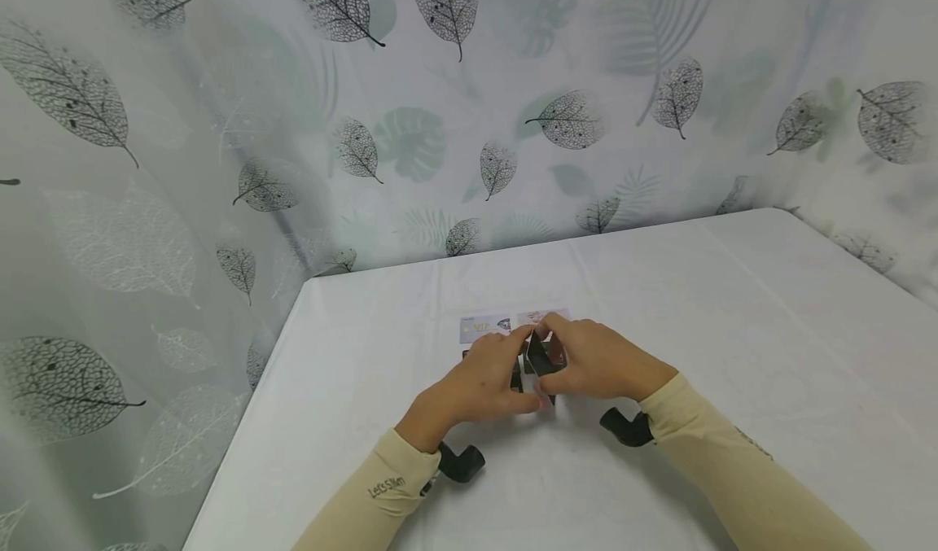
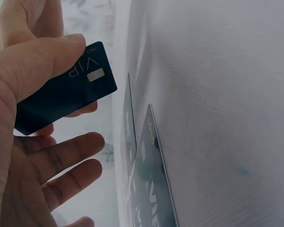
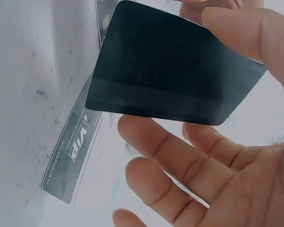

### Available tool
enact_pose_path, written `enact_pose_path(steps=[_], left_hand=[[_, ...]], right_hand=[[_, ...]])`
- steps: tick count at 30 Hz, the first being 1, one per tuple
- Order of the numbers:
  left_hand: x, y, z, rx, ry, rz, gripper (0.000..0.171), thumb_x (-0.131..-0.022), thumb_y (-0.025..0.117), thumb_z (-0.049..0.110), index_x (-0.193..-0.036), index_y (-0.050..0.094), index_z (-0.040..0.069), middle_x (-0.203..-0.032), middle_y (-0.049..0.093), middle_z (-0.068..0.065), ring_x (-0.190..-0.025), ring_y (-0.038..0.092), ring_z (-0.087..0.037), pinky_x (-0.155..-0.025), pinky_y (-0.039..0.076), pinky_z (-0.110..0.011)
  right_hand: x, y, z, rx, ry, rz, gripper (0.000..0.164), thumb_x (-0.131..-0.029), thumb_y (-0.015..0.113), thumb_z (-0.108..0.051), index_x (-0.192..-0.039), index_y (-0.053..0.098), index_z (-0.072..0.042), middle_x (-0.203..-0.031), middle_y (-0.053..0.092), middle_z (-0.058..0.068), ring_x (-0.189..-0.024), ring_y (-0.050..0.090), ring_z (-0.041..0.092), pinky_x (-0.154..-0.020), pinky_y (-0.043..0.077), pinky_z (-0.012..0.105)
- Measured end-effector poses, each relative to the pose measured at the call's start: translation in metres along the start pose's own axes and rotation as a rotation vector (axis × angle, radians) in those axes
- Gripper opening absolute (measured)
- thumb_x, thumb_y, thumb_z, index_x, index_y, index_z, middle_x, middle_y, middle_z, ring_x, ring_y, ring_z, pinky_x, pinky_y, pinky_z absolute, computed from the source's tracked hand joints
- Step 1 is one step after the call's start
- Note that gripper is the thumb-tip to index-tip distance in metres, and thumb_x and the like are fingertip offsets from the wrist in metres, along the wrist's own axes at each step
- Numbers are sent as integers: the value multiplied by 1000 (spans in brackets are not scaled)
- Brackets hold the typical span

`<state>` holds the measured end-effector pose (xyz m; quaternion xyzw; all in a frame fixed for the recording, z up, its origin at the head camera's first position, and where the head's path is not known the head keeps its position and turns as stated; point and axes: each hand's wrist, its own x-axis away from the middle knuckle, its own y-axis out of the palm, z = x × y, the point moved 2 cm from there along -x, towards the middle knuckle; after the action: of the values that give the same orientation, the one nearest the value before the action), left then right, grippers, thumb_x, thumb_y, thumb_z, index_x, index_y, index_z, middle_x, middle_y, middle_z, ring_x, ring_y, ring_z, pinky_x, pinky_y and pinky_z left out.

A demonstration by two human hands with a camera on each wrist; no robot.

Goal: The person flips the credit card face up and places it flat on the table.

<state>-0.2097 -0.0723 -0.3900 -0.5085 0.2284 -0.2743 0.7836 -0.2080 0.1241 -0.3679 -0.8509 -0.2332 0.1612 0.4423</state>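
A dark VIP card point(image 2: 61, 99) stands tilted on edge between the two hands, above the white table. My left hand point(image 1: 476, 376) has its thumb over one edge of the card, with its index finger by the opposite corner and the other fingers spread. From the other side, my right hand point(image 1: 604, 360) grips the same card by its edges, thumb on one and fingertips along the other. The card's plain dark back point(image 3: 175, 66) faces the right wrist view. Beneath the hands lie more dark cards, among them a VIP card point(image 3: 75, 142); the hands partly hide them.
Just beyond the hands lie a pale VIP card point(image 1: 475, 330) and another light card point(image 1: 560, 313), side by side. The white-covered table point(image 1: 733, 315) extends all round. Leaf-print curtains point(image 1: 440, 128) hang behind it and at the left. Both wrists wear dark mounts point(image 1: 463, 464).
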Motion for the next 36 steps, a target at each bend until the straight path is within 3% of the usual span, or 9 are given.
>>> enact_pose_path(steps=[11, 18, 23, 28, 36], left_hand=[[-2, 6, 1, -12, 12, -3, 88, -91, 79, 43, -156, 35, 4, -133, 67, -8, -124, 59, -30, -114, 40, -47], [-2, 6, 3, 82, 22, -39, 80, -93, 78, 42, -152, 39, 4, -125, 68, -5, -113, 62, -20, -97, 48, -34], [-2, 5, 3, 166, 20, -53, 80, -94, 77, 39, -155, 36, 6, -132, 67, -2, -121, 60, -13, -102, 48, -31], [-3, 5, 1, 228, 48, -53, 81, -93, 80, 32, -156, 34, 7, -129, 70, 0, -121, 61, -8, -103, 48, -29], [-4, 4, -1, 168, 73, -23, 59, -90, 82, 26, -137, 51, 7, -120, 72, -2, -112, 66, -11, -97, 50, -27]], right_hand=[[-1, 0, 0, -58, -16, 17, 60, -78, 88, -35, -121, 54, -11, -100, 72, 0, -87, 66, 13, -77, 52, 36], [-1, -1, -1, -141, -46, 35, 49, -82, 85, -29, -116, 54, -14, -97, 73, -5, -88, 68, 10, -78, 53, 33], [0, -3, -2, -191, -59, 29, 46, -84, 83, -30, -114, 53, -12, -95, 73, -5, -87, 68, 9, -76, 53, 31], [0, -5, -2, -199, -63, 24, 47, -83, 84, -32, -114, 54, -12, -97, 73, -4, -88, 68, 10, -77, 53, 31], [2, -10, 2, -140, -31, 10, 50, -80, 84, -31, -116, 55, -11, -97, 67, 0, -79, 62, 17, -70, 50, 32]])
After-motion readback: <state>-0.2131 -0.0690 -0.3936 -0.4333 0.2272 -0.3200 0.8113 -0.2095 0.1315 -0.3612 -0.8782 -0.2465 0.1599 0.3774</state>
